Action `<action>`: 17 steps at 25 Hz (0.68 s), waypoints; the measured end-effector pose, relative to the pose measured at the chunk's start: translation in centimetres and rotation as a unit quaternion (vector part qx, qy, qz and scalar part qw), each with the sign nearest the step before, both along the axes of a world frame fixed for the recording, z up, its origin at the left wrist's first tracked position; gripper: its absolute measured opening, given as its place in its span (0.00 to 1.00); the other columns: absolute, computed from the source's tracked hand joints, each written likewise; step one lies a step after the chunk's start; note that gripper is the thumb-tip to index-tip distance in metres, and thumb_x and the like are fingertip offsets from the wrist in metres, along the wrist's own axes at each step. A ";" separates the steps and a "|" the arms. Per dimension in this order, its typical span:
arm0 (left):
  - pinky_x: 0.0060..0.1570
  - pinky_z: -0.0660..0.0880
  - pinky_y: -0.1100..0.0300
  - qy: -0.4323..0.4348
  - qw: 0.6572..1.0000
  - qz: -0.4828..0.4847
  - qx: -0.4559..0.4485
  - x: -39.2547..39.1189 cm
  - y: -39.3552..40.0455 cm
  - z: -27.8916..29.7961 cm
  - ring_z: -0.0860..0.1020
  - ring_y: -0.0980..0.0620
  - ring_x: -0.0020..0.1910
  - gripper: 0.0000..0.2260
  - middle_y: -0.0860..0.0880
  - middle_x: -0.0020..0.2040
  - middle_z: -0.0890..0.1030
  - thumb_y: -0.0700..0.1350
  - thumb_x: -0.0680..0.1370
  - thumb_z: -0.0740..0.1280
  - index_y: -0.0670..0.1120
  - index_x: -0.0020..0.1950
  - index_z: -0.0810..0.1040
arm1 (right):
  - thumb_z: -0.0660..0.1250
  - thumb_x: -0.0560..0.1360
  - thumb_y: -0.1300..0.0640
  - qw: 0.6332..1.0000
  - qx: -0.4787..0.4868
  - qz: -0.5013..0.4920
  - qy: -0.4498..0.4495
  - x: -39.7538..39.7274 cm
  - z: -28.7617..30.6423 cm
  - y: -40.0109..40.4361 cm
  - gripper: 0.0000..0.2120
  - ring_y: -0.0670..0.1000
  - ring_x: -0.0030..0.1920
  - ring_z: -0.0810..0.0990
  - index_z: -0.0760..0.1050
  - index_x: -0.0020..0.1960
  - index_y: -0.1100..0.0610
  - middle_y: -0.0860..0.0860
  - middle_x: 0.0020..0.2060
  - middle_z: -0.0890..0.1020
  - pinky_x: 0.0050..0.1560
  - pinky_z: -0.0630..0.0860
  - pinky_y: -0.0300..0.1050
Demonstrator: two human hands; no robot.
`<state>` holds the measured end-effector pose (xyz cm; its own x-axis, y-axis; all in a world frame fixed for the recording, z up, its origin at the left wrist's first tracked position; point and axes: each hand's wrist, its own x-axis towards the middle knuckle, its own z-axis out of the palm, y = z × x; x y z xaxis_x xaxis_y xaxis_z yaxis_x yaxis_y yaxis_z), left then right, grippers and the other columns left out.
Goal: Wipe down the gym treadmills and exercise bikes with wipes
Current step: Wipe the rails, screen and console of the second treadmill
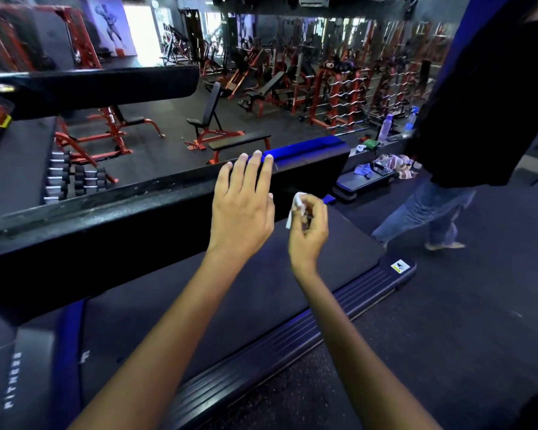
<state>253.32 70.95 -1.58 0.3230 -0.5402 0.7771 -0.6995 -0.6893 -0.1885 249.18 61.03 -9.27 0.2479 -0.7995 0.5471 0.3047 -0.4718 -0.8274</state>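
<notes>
A black treadmill handrail (112, 218) with a blue end pad (308, 148) runs across the middle of the view. My left hand (243, 203) is held out flat with straight fingers, its fingertips at the rail's top edge beside the blue pad. My right hand (309, 225) hovers just right of it, fingers curled, pinching a small white wipe (294, 209). Below both arms lies the treadmill belt (230, 293) with its ribbed side rail (308, 330).
A person in a dark top and jeans (466, 125) stands on the floor at the right. Dumbbells (72, 181), red benches (218, 131) and barbell racks (339, 88) fill the gym behind. Cloths and bottles (385, 164) lie on a low step.
</notes>
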 end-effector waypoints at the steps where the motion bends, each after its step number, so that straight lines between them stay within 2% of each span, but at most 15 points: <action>1: 0.67 0.58 0.50 0.008 1.000 -0.013 -0.001 -0.1 0.2 0.1 0.71 0.42 0.66 0.24 0.41 0.67 0.73 0.46 0.75 0.59 0.39 0.70 0.70 | 0.62 0.75 0.63 1.000 0.000 0.005 0.008 -0.2 0.0 -0.1 0.06 0.40 0.41 0.73 0.76 0.50 0.57 0.55 0.46 0.77 0.40 0.69 0.33; 5: 0.70 0.56 0.49 0.048 0.997 -0.041 -0.046 -0.7 3.0 0.4 0.70 0.40 0.67 0.24 0.39 0.67 0.73 0.47 0.76 0.59 0.36 0.68 0.70 | 0.63 0.76 0.57 0.998 0.063 -0.014 -0.017 -0.4 2.5 -2.9 0.01 0.46 0.37 0.70 0.73 0.47 0.52 0.52 0.40 0.74 0.38 0.68 0.36; 10: 0.72 0.49 0.45 0.057 0.995 0.046 -0.071 -0.8 8.1 0.0 0.66 0.40 0.69 0.24 0.40 0.67 0.72 0.51 0.77 0.60 0.39 0.69 0.70 | 0.63 0.76 0.63 0.995 -0.068 0.063 0.041 -0.9 1.6 1.1 0.06 0.40 0.39 0.71 0.76 0.51 0.61 0.52 0.44 0.74 0.39 0.67 0.28; 12: 0.71 0.46 0.42 0.055 0.992 0.080 -0.075 -1.1 9.3 -0.3 0.65 0.42 0.70 0.25 0.42 0.68 0.71 0.52 0.77 0.60 0.40 0.70 0.69 | 0.63 0.76 0.61 0.996 -0.047 0.066 0.044 -1.1 1.3 0.5 0.06 0.40 0.39 0.72 0.76 0.51 0.60 0.52 0.43 0.75 0.39 0.68 0.29; 14: 0.71 0.47 0.42 0.049 0.991 0.091 -0.083 -1.3 10.2 -0.5 0.66 0.44 0.70 0.25 0.43 0.68 0.72 0.53 0.77 0.59 0.40 0.70 0.69 | 0.62 0.76 0.57 0.999 0.014 0.037 0.025 -1.0 2.5 -0.8 0.07 0.41 0.38 0.70 0.76 0.49 0.60 0.52 0.42 0.74 0.39 0.67 0.31; 15: 0.71 0.49 0.43 0.044 0.991 0.089 -0.085 -1.2 10.5 -0.5 0.67 0.44 0.69 0.25 0.43 0.68 0.72 0.53 0.78 0.59 0.40 0.70 0.69 | 0.62 0.76 0.57 1.000 0.013 0.020 0.016 -0.9 3.5 -0.9 0.07 0.42 0.38 0.69 0.76 0.49 0.60 0.52 0.41 0.74 0.39 0.66 0.31; 17: 0.70 0.52 0.44 0.031 0.993 0.085 -0.082 -1.0 11.1 -0.6 0.69 0.44 0.68 0.24 0.42 0.68 0.73 0.52 0.78 0.58 0.39 0.70 0.69 | 0.62 0.76 0.61 0.998 -0.055 0.018 0.008 -0.6 4.8 0.6 0.06 0.43 0.39 0.70 0.76 0.49 0.62 0.51 0.42 0.73 0.40 0.66 0.31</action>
<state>252.27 82.02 -2.13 0.4481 -0.3416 0.8262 -0.5769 -0.8165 -0.0248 248.54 61.62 -4.50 0.2846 -0.7259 0.6261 0.3096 -0.5485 -0.7767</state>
